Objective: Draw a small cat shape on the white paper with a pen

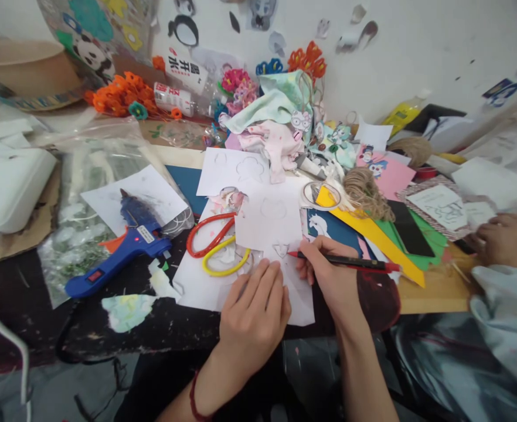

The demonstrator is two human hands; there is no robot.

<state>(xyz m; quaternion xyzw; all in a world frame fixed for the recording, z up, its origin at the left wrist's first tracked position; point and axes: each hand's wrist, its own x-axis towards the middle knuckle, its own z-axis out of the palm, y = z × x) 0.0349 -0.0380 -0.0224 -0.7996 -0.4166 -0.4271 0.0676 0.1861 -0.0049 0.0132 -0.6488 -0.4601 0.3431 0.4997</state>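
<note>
My right hand [329,272] grips a black and red pen [359,262], its red tip beside a small sketched shape on white paper [300,308]. Flat on the same paper rests my left hand [254,313], its fingers stretched forward, just left of the pen tip. Beyond my fingers lies a smaller white sheet [265,225] with a faint rounded outline. A red loop [192,235] and a yellow loop [210,272] lie to the left of it. Another sheet [212,176] with a pencil outline lies farther back.
A blue glue gun [109,262] lies at left, partly on paper. Fabric scraps [271,140] pile up at the back, near orange crafted flowers [124,94]. Twine [366,190], a yellow strip [373,234] and a dark phone [410,228] lie right. Another person's hand [507,237] is at far right.
</note>
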